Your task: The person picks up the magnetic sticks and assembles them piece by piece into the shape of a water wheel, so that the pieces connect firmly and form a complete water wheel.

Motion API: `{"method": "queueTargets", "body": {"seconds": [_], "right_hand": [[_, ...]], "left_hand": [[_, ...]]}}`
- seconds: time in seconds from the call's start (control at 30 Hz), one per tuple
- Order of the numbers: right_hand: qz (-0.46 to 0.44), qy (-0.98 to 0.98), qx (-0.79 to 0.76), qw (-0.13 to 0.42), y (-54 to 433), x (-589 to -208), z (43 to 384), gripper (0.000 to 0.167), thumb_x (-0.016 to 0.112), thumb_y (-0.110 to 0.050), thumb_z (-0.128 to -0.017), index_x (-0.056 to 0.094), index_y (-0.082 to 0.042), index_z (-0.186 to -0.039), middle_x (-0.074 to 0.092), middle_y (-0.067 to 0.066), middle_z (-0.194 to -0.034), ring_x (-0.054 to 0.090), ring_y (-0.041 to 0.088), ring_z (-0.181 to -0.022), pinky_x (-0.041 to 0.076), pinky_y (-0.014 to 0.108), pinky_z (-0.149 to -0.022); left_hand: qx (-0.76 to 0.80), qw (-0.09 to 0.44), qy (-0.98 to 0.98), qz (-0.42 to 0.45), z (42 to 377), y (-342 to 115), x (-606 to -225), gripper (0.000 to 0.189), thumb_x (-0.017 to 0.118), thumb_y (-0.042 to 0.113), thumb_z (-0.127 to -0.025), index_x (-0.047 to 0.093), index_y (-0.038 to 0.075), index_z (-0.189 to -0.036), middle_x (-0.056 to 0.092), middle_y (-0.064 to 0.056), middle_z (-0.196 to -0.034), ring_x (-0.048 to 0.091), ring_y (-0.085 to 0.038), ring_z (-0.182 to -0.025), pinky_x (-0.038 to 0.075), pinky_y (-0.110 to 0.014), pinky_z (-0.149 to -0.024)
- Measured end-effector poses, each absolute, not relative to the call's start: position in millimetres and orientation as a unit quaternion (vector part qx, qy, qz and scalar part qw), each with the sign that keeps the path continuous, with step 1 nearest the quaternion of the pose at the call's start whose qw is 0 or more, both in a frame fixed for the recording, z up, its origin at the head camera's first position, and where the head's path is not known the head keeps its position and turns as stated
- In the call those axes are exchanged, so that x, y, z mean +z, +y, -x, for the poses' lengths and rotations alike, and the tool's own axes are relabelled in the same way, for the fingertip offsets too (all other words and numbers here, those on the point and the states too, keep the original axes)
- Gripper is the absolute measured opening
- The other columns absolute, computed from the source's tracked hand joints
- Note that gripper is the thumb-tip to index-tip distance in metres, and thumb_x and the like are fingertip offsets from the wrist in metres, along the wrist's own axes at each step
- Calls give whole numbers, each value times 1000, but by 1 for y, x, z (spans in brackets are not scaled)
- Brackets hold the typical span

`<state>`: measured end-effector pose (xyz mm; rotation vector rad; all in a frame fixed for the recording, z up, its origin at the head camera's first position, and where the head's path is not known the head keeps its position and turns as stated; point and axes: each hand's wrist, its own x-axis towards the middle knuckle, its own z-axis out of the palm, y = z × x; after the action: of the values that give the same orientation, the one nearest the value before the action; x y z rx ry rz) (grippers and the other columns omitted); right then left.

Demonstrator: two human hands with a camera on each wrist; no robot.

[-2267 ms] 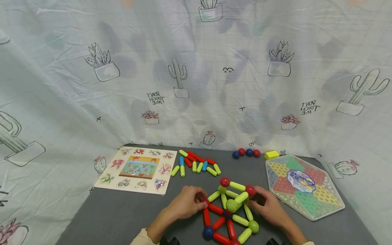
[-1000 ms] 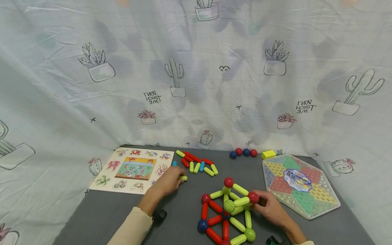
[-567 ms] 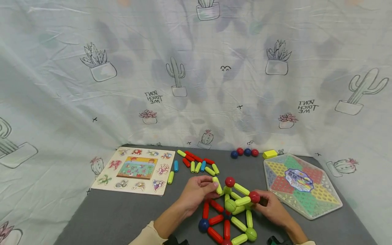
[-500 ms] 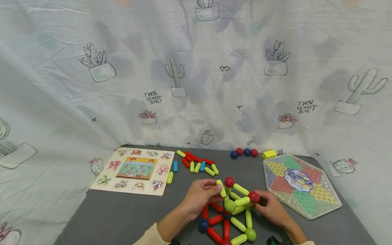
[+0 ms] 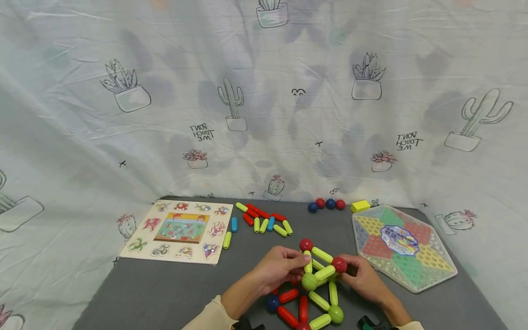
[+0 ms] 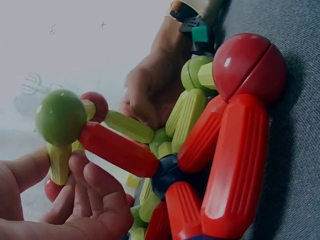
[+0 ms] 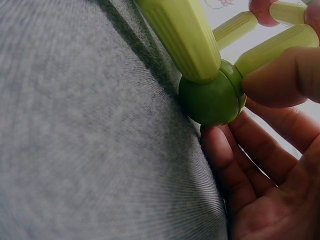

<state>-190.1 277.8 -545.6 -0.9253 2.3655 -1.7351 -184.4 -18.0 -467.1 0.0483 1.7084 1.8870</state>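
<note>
A structure of magnetic rods and balls stands on the grey table, its flat base made of red rods (image 5: 287,315) and yellow-green rods around a navy ball (image 6: 167,175). My left hand (image 5: 280,266) pinches a yellow-green magnetic rod (image 5: 308,262) between thumb and fingers. That rod spans from the raised green ball (image 5: 309,282) to a red ball (image 5: 306,244), with its ends right at both. On the right side, my right hand (image 5: 363,277) grips the structure low down. Its thumb and fingers hold a green ball (image 7: 210,97) and the rod beside it.
Loose red, yellow-green and blue rods (image 5: 264,224) lie behind the structure. Several red and navy balls (image 5: 330,204) and a yellow block (image 5: 360,206) sit at the back. A peg puzzle board (image 5: 177,231) lies left, a hexagonal checkers board (image 5: 404,247) right.
My left hand left the structure, took a yellow-green rod from the loose ones at the left, and carried it rightward between the red and green balls. The right hand stayed on the structure.
</note>
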Motion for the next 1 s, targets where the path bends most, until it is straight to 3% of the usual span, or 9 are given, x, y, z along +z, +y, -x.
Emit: {"method": "queueTargets", "body": {"seconds": [0.33,0.47,0.57,0.7,0.83,0.9,1.0], "right_hand": [[296,769,-566,32,278,-544,190,27,67,8,-100,77,-8,-120,77,-6,-109,69,4,-89,61,29,-73],[290,778,-556,25,277,-544,191,24,65,3,-105,79,-12,-117,77,-6,-110,69,6,-91,59,28,-76],[291,785,-547,11,274,-544,192,25,63,1,-107,81,-15,-113,78,-6,-110,70,7,-94,57,27,-80],[299,781,-548,11,273,-542,194,28,62,5,-105,78,-16,-98,73,-5,-92,66,4,-83,54,27,-73],[296,778,-554,30,272,-540,192,30,61,11,-98,73,-14,-85,65,0,-74,57,-1,-71,50,26,-62],[289,781,-553,24,270,-540,190,26,61,12,-97,74,-10,-90,69,2,-78,60,-2,-74,53,25,-64],[259,790,-556,11,264,-540,187,24,64,8,-100,76,-5,-115,78,-1,-102,69,-1,-91,59,24,-76]], "left_hand": [[666,233,705,-72,179,-28,-468,25,71,26,-108,83,4,-112,78,-3,-92,71,-13,-79,64,-30,-76],[577,174,784,-149,166,-45,-469,15,69,10,-103,82,7,-109,79,0,-91,68,-8,-76,58,-24,-71],[461,136,853,-204,153,-56,-472,7,75,12,-96,79,14,-101,70,9,-86,59,-2,-73,50,-21,-68],[328,110,906,-242,142,-64,-476,12,85,17,-90,77,23,-98,59,13,-89,49,-2,-78,46,-21,-71],[305,72,918,-244,143,-68,-481,20,87,10,-90,78,23,-102,58,9,-99,47,-6,-87,46,-25,-76],[316,53,917,-236,147,-71,-484,21,88,10,-90,78,21,-105,60,8,-105,50,-8,-93,51,-27,-82],[338,37,913,-224,155,-75,-490,25,91,15,-90,77,17,-111,64,6,-111,58,-12,-100,56,-32,-89]]}}
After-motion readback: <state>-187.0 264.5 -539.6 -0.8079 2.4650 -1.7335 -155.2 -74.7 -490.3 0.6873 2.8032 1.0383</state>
